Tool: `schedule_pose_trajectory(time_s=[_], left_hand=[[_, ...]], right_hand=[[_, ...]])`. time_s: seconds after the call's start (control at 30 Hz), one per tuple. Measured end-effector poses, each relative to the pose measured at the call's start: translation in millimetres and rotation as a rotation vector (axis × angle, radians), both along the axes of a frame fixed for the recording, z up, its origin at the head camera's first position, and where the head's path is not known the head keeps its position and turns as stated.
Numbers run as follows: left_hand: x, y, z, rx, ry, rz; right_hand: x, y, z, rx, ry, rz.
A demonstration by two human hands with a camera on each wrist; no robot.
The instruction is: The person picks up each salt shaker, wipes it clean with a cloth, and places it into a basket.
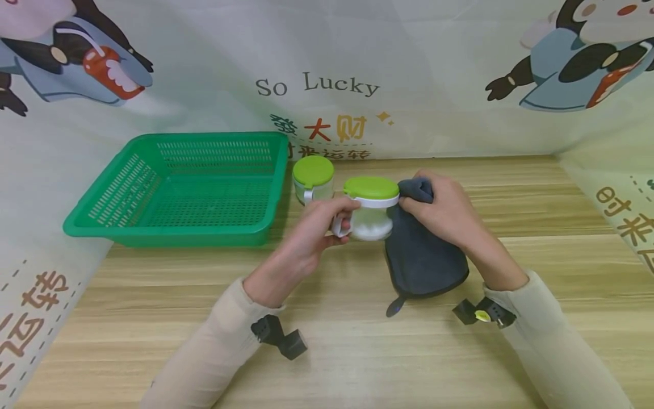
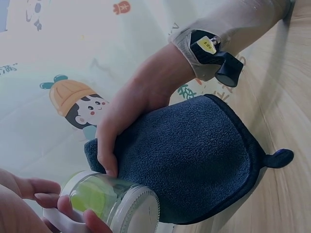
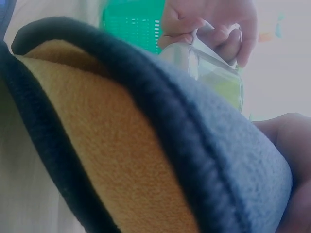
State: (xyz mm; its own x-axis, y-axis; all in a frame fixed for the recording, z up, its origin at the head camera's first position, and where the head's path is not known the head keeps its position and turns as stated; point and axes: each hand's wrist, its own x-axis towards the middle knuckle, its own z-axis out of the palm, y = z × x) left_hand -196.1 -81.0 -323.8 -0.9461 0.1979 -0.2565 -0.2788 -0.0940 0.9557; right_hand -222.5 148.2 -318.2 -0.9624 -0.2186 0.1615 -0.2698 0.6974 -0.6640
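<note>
- The left hand [image 1: 323, 224] has its fingers curled round the white handle of a clear glass jar with a bright green lid and white collar [image 1: 372, 222].
- The right hand [image 1: 447, 207] pinches the bunched far end of a dark blue-grey, fuzzy fabric cloth with a small hanging loop [image 1: 426, 258].
- The key relation: the jar is just left of the right fingertips, its lid about level with them, handle pointing left. Its long axis runs lid up, base down; the cloth's runs from the right hand toward the near side. The left hand is nearer the handle, the right nearer the lid's right edge. Whether cloth and glass touch, I cannot tell.
- A second green-lidded glass jar [image 1: 313, 179] stands farther left, beside a green perforated plastic basket [image 1: 168, 232], on the pale wood-grain table [image 1: 327, 363].
- The left wrist view shows the jar's ribbed base, unseen from the head, suggesting it is off the table.
- Only the right wrist view shows the cloth's orange-tan inner face [image 3: 112, 131] between dark edges.
</note>
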Motion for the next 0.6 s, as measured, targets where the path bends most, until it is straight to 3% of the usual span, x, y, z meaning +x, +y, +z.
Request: schedule_pose_trajectory(time_s=[0.6], left_hand=[[-0.1, 2.7, -2.6, -0.011, -0.028, 0.020]], right_hand=[[-2.5, -0.4, -2.9, 0.016, -0.025, -0.004]])
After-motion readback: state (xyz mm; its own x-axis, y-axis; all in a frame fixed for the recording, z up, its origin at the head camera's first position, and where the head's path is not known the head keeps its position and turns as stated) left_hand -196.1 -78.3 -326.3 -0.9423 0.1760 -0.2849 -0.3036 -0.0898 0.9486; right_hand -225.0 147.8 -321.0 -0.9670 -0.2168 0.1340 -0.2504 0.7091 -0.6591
